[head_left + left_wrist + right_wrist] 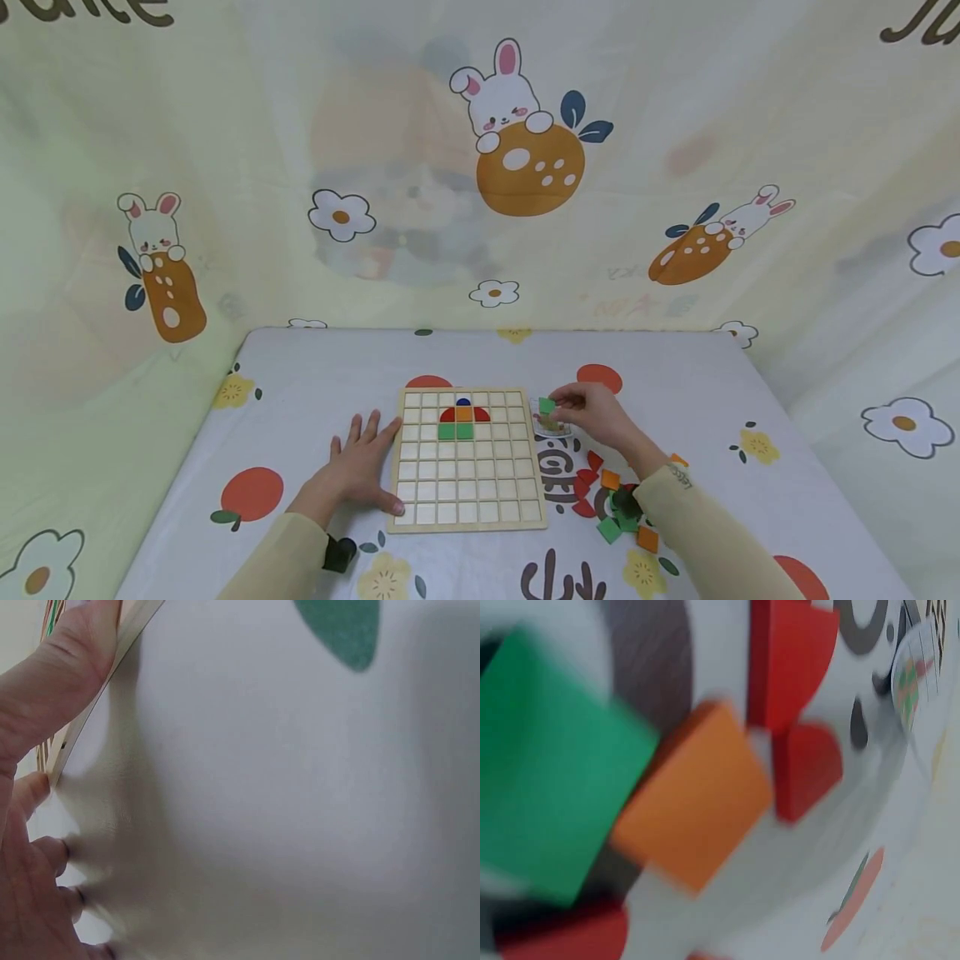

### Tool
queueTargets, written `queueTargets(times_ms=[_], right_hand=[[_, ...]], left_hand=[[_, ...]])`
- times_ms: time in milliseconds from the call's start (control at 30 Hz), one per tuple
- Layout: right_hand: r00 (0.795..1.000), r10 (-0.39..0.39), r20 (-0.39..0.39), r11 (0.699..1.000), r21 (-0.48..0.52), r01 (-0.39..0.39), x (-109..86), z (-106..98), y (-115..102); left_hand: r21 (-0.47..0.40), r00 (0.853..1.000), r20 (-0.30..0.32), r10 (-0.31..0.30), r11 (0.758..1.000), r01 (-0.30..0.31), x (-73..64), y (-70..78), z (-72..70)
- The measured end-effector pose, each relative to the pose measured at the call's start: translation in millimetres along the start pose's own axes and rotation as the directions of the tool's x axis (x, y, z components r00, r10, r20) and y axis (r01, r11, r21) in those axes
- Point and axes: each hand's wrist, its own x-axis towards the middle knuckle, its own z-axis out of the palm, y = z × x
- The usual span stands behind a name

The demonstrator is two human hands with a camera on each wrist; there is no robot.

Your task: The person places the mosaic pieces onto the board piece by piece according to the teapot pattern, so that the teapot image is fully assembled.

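Note:
A wooden grid board (468, 493) lies flat on the cloth. Near its top sit a blue piece (463, 402), an orange square (464, 414), red quarter-round pieces (482, 415) on either side and two green squares (456, 432) below. My left hand (360, 468) is spread at the board's left edge, its thumb on the lower left corner; in the left wrist view this thumb (64, 671) presses the wooden rim. Right of the board, my right hand (597, 414) pinches a green square block (547, 406) over a small picture card (553, 431).
Loose orange, red and green blocks (610, 530) lie in a pile by the right forearm. Close up in the right wrist view are a green block (555, 765), an orange block (701, 799) and red ones (791, 660). A printed curtain (405, 275) hangs behind the table.

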Motion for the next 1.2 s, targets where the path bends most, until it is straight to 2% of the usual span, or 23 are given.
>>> queueTargets(times_ms=[133,333,600,1000,1200], right_hand=[[0.999,0.028,0.020,0.999,0.022,-0.028,4.2,14,-9],[0.997,-0.013,0.079,1.000,0.000,0.013,10.8,34,-24],[0.991,0.007,0.131,0.999,-0.048,0.000,16.6,56,-38],[0.986,0.033,0.162,0.984,-0.176,-0.004,20.6,73,-46],[0.986,0.032,0.164,0.983,-0.186,-0.001,22.0,77,-51]], left_hand=[[0.004,1.000,0.002,-0.002,1.000,0.002,-0.2,0.7,-0.8],[-0.002,1.000,-0.001,-0.002,1.000,0.002,-3.7,4.4,-4.9],[0.001,1.000,-0.004,0.004,1.000,-0.004,-5.3,5.8,-5.4],[-0.004,1.000,-0.001,0.010,1.000,-0.010,-5.4,5.7,-6.2],[0.001,1.000,0.000,0.010,1.000,-0.010,-5.0,5.2,-6.2]])
